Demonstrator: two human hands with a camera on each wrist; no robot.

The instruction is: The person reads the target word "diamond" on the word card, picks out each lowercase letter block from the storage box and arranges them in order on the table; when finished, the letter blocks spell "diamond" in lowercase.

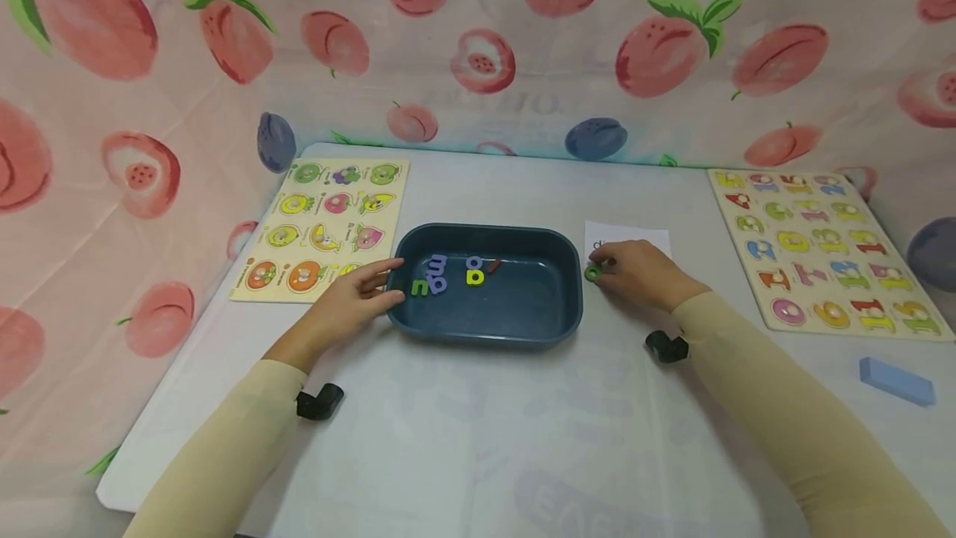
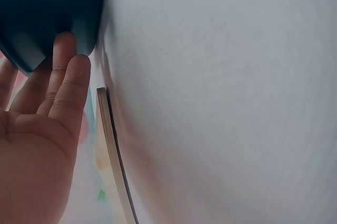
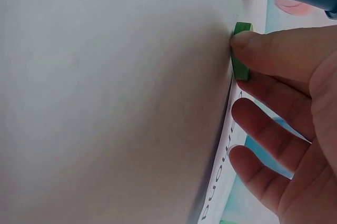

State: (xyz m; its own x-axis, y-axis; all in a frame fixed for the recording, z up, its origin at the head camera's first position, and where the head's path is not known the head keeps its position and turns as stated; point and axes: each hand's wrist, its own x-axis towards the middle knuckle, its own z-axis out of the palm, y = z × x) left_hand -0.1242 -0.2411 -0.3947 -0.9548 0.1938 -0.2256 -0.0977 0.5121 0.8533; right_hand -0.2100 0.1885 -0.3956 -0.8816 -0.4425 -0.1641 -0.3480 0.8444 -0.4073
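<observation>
My right hand (image 1: 635,271) pinches a small green letter (image 1: 593,272) between thumb and index finger, just right of the blue tray; in the right wrist view the green letter (image 3: 241,50) stands on edge at the table surface. Which letter it is, I cannot tell. A white paper card (image 1: 627,232) with printed text lies behind that hand, partly covered. At the left end of the dark blue tray (image 1: 485,337), my left hand (image 1: 351,301) touches the rim, its fingers (image 2: 71,87) fairly straight against the outer wall. Inside lie purple letters (image 1: 436,264), a green letter (image 1: 420,287) and a yellow letter (image 1: 475,276).
A wooden fruit puzzle board (image 1: 317,227) is behind the left hand. On the right lies a number puzzle board (image 1: 829,251), with a light blue block (image 1: 896,380) nearer the front. A reddish-brown piece (image 1: 495,266) sits in the tray. Fruit-print cloth (image 1: 523,114) hangs behind the table.
</observation>
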